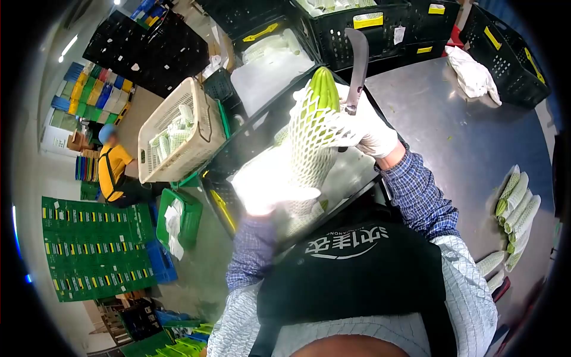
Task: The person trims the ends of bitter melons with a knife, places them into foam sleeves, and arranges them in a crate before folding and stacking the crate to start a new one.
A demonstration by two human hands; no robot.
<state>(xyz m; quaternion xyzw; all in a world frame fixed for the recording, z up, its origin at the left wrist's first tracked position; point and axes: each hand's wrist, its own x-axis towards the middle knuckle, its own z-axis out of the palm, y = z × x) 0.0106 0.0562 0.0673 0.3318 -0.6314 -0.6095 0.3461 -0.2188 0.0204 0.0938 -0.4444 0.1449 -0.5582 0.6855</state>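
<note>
A green ridged vegetable (324, 89) stands upright, its tip bare and the rest inside a white foam net (309, 149). My right hand (369, 128), in a white glove, is closed round the net near the top and also holds a curved knife (358, 65), blade up. My left hand (262, 181), gloved and washed out by glare, is beside the lower part of the net; its fingers are smeared and hard to make out. Below both hands is a black crate (217, 172) lined with white sheet, with netted pieces inside.
Netted vegetables (517, 208) lie on the metal table (428, 137) at the right, a white cloth (473, 74) farther back. A cream basket (169, 163) and green bin (193, 217) stand left. Black crates (380, 35) line the back. Another person (113, 166) is at far left.
</note>
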